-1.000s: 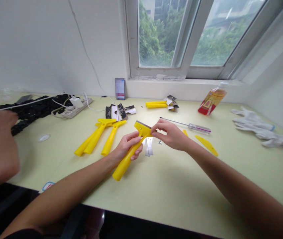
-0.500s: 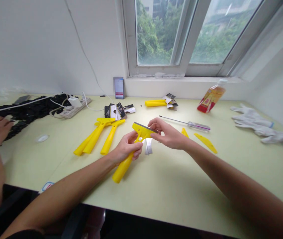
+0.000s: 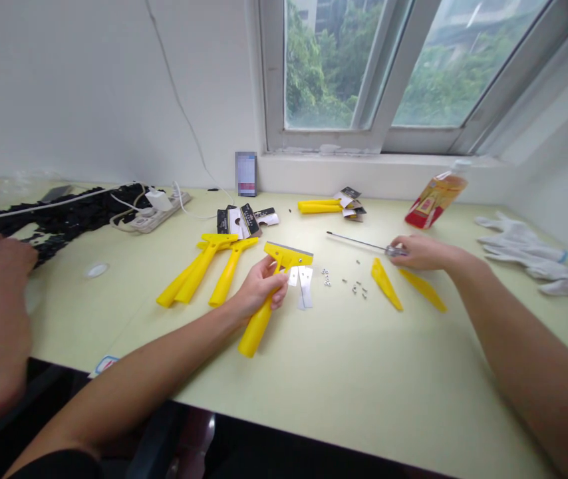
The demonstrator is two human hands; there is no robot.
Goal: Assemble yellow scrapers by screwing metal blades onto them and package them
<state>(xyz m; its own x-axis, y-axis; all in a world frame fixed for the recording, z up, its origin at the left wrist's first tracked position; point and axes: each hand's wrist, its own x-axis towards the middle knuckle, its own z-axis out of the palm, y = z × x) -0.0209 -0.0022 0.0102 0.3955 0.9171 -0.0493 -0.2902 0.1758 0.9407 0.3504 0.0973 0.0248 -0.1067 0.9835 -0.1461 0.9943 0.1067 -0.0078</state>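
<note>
Small silver screws (image 3: pixel 355 289) were scattered beside flat yellow plastic plates (image 3: pixel 386 285) | T-shaped yellow plastic scraper (image 3: pixel 257 326) was gripped by left hand (image 3: pixel 263 287) | slim metal-shafted screwdriver (image 3: pixel 391 251) was grasped by outstretched right hand (image 3: pixel 421 252)

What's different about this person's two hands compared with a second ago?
The right hand let go of the yellow scraper and moved right to the screwdriver; how firmly it grips is unclear. More small metal parts show now. The left hand still holds the scraper, and the bottle and white gloves stayed put.
</note>
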